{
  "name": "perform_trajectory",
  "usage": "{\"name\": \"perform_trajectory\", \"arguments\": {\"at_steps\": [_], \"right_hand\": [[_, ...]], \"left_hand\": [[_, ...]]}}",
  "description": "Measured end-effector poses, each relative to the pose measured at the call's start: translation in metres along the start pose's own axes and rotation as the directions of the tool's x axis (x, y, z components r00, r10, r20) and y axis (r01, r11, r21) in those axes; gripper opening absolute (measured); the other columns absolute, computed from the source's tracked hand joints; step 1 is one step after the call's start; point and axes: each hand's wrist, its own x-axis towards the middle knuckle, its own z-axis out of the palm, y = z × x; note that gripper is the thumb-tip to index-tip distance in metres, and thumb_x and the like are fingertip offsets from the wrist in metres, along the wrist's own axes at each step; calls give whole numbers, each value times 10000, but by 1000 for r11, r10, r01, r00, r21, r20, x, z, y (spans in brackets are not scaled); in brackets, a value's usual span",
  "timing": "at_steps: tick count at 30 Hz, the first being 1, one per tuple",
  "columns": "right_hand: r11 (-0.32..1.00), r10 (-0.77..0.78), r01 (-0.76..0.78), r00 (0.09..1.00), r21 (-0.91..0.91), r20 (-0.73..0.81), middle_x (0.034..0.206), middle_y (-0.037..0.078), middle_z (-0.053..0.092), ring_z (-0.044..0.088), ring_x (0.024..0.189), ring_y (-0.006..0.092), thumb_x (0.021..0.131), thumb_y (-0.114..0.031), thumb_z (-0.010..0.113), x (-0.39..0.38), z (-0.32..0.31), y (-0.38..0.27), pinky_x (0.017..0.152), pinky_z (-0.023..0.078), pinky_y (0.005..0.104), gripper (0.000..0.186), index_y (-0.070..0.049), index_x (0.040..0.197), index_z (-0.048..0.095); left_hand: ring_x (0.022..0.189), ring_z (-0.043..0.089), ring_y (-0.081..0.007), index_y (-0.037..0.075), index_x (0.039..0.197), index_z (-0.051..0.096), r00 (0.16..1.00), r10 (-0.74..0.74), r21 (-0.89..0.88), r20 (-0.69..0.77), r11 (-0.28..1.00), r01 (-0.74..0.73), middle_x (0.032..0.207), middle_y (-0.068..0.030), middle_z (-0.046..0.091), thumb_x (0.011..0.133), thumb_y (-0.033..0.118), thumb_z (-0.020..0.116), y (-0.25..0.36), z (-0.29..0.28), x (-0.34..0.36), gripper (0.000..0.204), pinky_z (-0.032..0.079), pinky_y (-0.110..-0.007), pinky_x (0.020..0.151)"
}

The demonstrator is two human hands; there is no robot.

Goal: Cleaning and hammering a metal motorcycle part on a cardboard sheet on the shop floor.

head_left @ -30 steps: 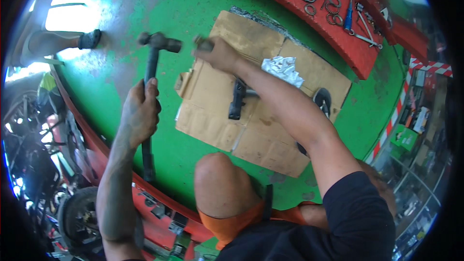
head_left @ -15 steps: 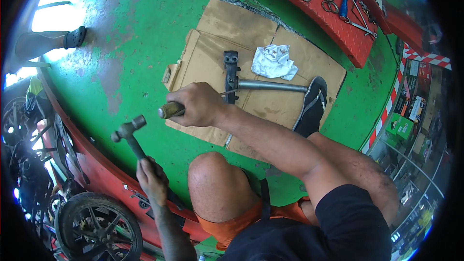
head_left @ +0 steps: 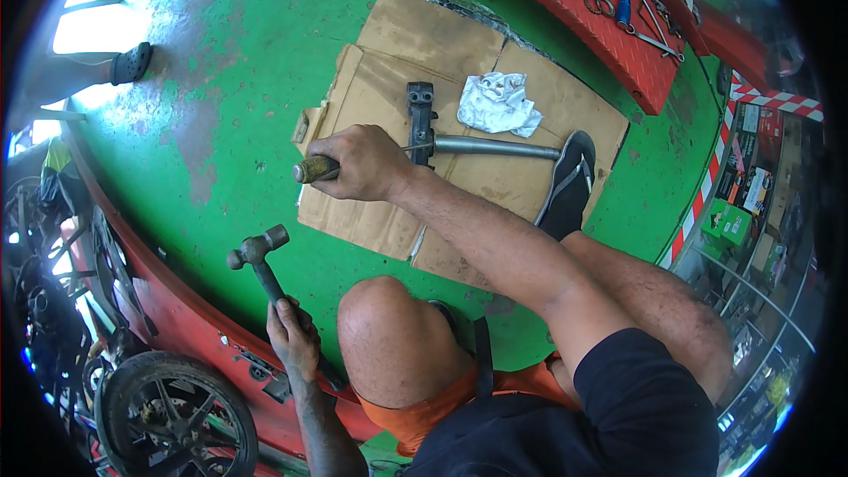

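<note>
My left hand point(head_left: 294, 340) is closed around the handle of a ball-peen hammer point(head_left: 258, 247), its head up and left of my knee. My right hand point(head_left: 362, 163) grips a screwdriver with a worn yellow-brown handle point(head_left: 315, 170), the handle's butt facing the hammer side. Its thin shaft reaches right, to the black clamp end of a motorcycle steering stem point(head_left: 420, 115); the hand hides part of the shaft, and whether the tip touches I cannot tell. The stem's silver tube point(head_left: 499, 147) lies across cardboard point(head_left: 424, 35), its far end against my sandalled foot point(head_left: 570, 185).
A crumpled white rag point(head_left: 499, 104) lies beyond the tube. Wrenches, rings and a blue-handled tool point(head_left: 624, 9) rest on a red platform point(head_left: 609, 49). A red ramp and a wheel point(head_left: 181, 424) are at lower left. Another person's shoe point(head_left: 132, 63) stands far left on the green floor.
The hammer and my left hand have moved slightly right and down, toward my knee. My right hand keeps its hold on the screwdriver; the whole view has shifted slightly.
</note>
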Motion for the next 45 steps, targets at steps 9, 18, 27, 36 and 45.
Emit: {"name": "perform_trajectory", "arguments": {"at_steps": [9, 18, 27, 36, 45], "right_hand": [[998, 21, -16, 997, 66, -69, 742, 117, 688, 683, 736, 345, 728, -292, 759, 5, -11, 2, 677, 537, 456, 230, -115, 862, 700], [994, 25, -18, 997, 104, -68, 674, 125, 637, 632, 621, 302, 765, -196, 763, 12, -14, 0, 600, 483, 404, 182, -78, 885, 692], [994, 64, -59, 996, 96, -55, 732, 108, 687, 686, 709, 331, 761, -308, 755, 13, -14, 0, 651, 537, 436, 229, -130, 898, 709], [1000, 10, -9, 993, -10, 115, 723, 126, 640, 662, 741, 360, 786, -294, 749, -42, 4, -31, 637, 518, 462, 235, -92, 799, 631], [626, 69, 291, 903, -723, 423, 1069, 88, 635, 707, 657, 242, 841, -173, 626, -111, -13, 45, 586, 565, 384, 209, -53, 1011, 645]], "left_hand": [[414, 324, -51, 100, 984, 489, 974, 221, 7, 44, 975, -222, 599, 46, 389, 1090, 400, 405, 75, 26, -4, 329, 244, -227, 371], [479, 385, -51, 92, 930, 547, 994, 90, 268, 62, 958, -103, 619, 48, 435, 1085, 377, 424, 139, 7, 7, 347, 299, -241, 428], [528, 369, -41, 176, 934, 526, 837, 362, -873, -411, 109, -476, 700, 73, 383, 1063, 367, 462, 184, 14, 4, 240, 301, -193, 431], [468, 376, -39, 108, 902, 503, 978, 207, -100, 28, 974, -203, 601, 63, 385, 1078, 323, 474, 51, -6, 32, 279, 293, -215, 401], [666, 626, -465, 57, 1003, 540, 862, 423, 709, 281, 513, -483, 732, -253, 631, 1009, 292, 577, -98, 58, 127, 238, 462, -547, 561]]}}
